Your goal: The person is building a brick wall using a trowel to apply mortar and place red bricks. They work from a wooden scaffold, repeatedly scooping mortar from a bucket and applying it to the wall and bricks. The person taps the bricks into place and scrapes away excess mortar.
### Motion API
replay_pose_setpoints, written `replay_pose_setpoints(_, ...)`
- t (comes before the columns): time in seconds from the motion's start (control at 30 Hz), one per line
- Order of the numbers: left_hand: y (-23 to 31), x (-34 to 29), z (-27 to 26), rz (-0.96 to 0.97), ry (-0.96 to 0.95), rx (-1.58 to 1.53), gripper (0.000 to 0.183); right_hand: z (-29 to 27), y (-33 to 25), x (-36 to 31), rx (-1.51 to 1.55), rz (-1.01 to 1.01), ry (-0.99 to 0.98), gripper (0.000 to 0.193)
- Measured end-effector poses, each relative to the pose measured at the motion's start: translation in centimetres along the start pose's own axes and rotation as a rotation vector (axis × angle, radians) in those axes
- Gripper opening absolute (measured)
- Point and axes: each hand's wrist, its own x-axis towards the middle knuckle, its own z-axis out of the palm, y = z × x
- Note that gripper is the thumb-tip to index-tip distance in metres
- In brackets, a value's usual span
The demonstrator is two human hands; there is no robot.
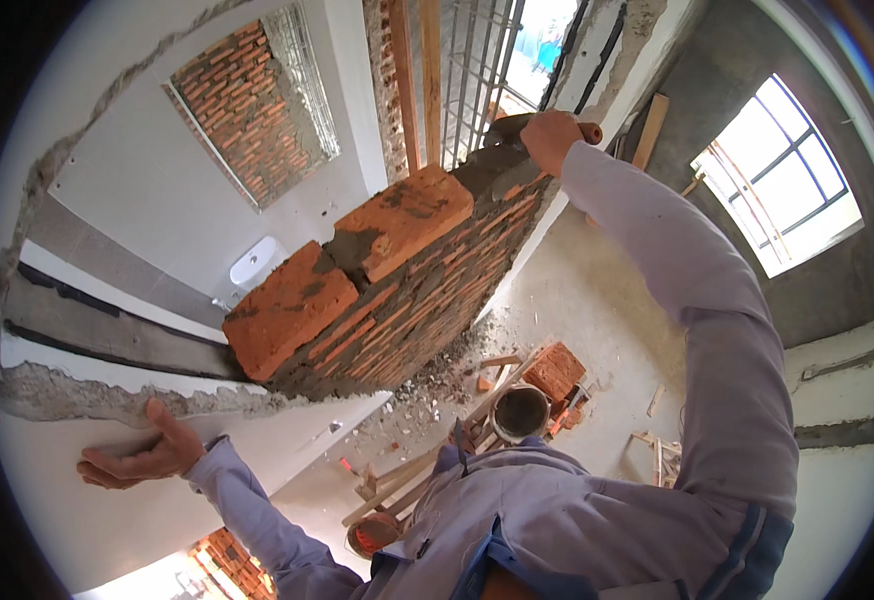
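Observation:
My right hand (554, 140) is closed round the wooden handle of a trowel (506, 130). Its dark blade lies at the far end of a brick wall (447, 300), by grey wet mortar (497, 168) spread on the top. Two orange bricks, a nearer one (292, 308) and a farther one (405, 222), sit on that top course, with mortar in the gap between them. My left hand (152, 455), its fingers apart and holding nothing, is at the white wall (67, 490) below a rough broken edge; whether it presses on the surface I cannot tell.
Below on the floor stand a bucket (520, 412) and a stack of bricks (555, 370), beside wooden planks. Rubble (407, 420) lies along the wall's foot. A second bucket (372, 535) is lower left. Beyond the wall are a white basin (257, 262) and upright timbers (430, 80).

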Motion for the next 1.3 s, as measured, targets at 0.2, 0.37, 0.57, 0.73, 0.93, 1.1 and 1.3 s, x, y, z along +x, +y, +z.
replay_pose_setpoints(0.2,0.4,0.2,0.0,0.000,0.012,-0.041,0.097,-3.6,-3.0,-1.6,0.087,-0.266,0.058,0.010)
replay_pose_setpoints(0.37,0.3,0.2,-0.3,0.002,0.025,-0.027,0.099,-6.0,0.7,-2.9,0.249,-0.198,0.006,0.016)
replay_pose_setpoints(0.57,-0.1,-0.6,-0.3,-0.004,-0.007,-0.025,0.103,1.9,5.7,-8.1,0.739,0.110,0.174,0.024)
replay_pose_setpoints(0.73,1.0,-0.3,0.2,0.000,-0.004,-0.055,0.099,16.7,-3.7,-16.2,1.291,0.179,0.295,0.024)
replay_pose_setpoints(0.93,-0.1,-0.5,-0.6,0.006,-0.151,0.040,0.093,23.2,-13.5,-19.3,1.441,0.314,0.329,0.026)
replay_pose_setpoints(1.1,1.3,-8.9,-7.0,-0.001,-0.568,-0.005,0.079,26.7,-14.9,-30.3,1.498,0.489,0.163,0.023)
replay_pose_setpoints(1.3,4.8,-40.0,-24.9,-0.247,-2.108,-0.087,0.058,35.6,-23.2,-45.4,1.324,0.708,-0.112,0.018)
